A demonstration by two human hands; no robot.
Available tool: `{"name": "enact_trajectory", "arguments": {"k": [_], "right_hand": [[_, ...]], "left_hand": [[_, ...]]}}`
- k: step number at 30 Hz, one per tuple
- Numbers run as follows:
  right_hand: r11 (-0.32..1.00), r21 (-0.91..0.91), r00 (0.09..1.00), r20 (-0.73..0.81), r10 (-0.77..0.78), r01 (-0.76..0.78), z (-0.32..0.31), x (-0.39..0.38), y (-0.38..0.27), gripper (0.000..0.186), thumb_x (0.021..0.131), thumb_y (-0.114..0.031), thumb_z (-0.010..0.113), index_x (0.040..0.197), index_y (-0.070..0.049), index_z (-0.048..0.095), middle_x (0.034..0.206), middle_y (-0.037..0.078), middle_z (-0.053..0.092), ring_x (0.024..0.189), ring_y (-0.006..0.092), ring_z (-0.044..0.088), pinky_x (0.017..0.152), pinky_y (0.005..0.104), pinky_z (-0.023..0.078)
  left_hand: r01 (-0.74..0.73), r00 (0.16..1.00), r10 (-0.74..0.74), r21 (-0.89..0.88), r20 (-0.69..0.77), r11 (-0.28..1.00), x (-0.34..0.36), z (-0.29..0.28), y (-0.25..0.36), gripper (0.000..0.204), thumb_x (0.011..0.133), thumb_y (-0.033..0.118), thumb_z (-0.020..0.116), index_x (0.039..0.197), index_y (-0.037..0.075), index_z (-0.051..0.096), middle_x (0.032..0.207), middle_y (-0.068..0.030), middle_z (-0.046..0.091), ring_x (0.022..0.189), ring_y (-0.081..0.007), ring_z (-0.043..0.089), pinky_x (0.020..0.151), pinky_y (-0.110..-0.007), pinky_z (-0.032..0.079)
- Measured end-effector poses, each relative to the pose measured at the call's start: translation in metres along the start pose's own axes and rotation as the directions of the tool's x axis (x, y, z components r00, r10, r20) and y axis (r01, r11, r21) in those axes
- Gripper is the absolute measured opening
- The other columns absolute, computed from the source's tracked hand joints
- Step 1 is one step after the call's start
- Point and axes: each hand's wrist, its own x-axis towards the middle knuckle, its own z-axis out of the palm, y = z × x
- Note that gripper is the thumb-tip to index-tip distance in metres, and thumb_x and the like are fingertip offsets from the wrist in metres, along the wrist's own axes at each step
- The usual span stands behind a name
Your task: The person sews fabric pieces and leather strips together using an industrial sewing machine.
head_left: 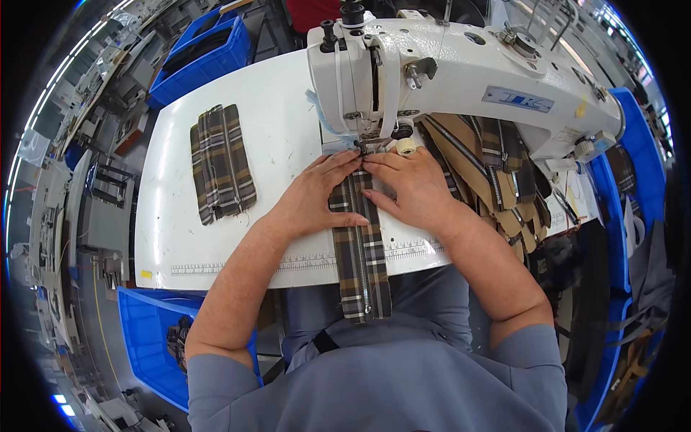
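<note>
We see a plaid zip strip (353, 248) on the desk (281, 140), far end under the sewing machine (461, 68), near end past the edge. L hand (309, 198) & R hand (416, 193) rest atop; each grip's flat, thumb spread, pressing w/o clasping. 2nd plaid piece (222, 164) lies L; zippered pile (489, 162), R.

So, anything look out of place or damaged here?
No clear damage. The long brown plaid fabric strip lies fairly straight, but the tan-and-plaid fabric pieces with metal zippers at right look untidy, overlapping at uneven angles.
</note>
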Motion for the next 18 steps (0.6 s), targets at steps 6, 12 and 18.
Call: {"name": "enact_trajectory", "arguments": {"k": [6, 12, 18], "right_hand": [[1.000, 0.008, 1.000, 0.014, 0.015, -0.015, 0.0006, -0.0008, 0.0009, 0.043, 0.090, -0.038, 0.076, 0.119, -0.005, 0.077, 0.121, 0.006, 0.074, 0.105, 0.0258, 0.063, 0.089, 0.0426, 0.049], [1.000, 0.000, 1.000, -0.004, 0.006, -0.006, 0.0009, -0.0009, -0.0003, 0.047, 0.087, -0.039, 0.077, 0.120, -0.006, 0.076, 0.121, 0.005, 0.074, 0.104, 0.0263, 0.063, 0.088, 0.0426, 0.049], [1.000, 0.003, 1.000, 0.017, 0.008, -0.008, -0.0014, -0.0014, -0.0022, 0.049, 0.087, -0.039, 0.077, 0.123, -0.006, 0.074, 0.123, 0.004, 0.073, 0.105, 0.0257, 0.062, 0.089, 0.0426, 0.048]], "left_hand": [[-0.055, 0.998, 0.056, 0.023, -0.035, 0.998, 0.0034, 0.0012, -0.0045, 0.104, 0.069, 0.049, 0.094, 0.152, 0.001, 0.054, 0.162, -0.0152, 0.049, 0.151, -0.0344, 0.044, 0.127, -0.047, 0.034], [-0.047, 0.996, 0.060, 0.180, -0.067, 0.983, 0.0007, 0.0056, -0.0028, 0.111, 0.066, 0.065, 0.090, 0.152, 0.003, 0.055, 0.161, -0.0148, 0.051, 0.153, -0.0334, 0.042, 0.131, -0.056, 0.020], [-0.039, 0.996, 0.050, 0.153, -0.067, 0.987, -0.0024, 0.0082, -0.0049, 0.112, 0.065, 0.069, 0.089, 0.151, 0.005, 0.056, 0.161, -0.0123, 0.051, 0.156, -0.0302, 0.039, 0.131, -0.060, 0.013]]}}
